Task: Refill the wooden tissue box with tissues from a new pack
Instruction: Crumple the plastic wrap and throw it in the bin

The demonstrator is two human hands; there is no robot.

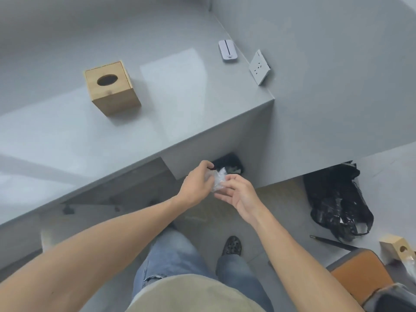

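The wooden tissue box (111, 87) stands upright on the grey desk (180, 104), its oval top slot dark with no tissue showing. Well in front of it, below the desk's front edge, my left hand (198, 184) and my right hand (238, 192) meet around a small crumpled piece of clear plastic wrapping (218, 180). Both hands pinch it with their fingertips. No full tissue pack is visible.
A white device (227, 50) lies at the desk's back right and a wall socket (259, 66) sits on the grey wall. A black bin (229, 164) is under the desk. A black plastic bag (337, 201), a pen (331, 242) and a second wooden box (397, 247) are at the right.
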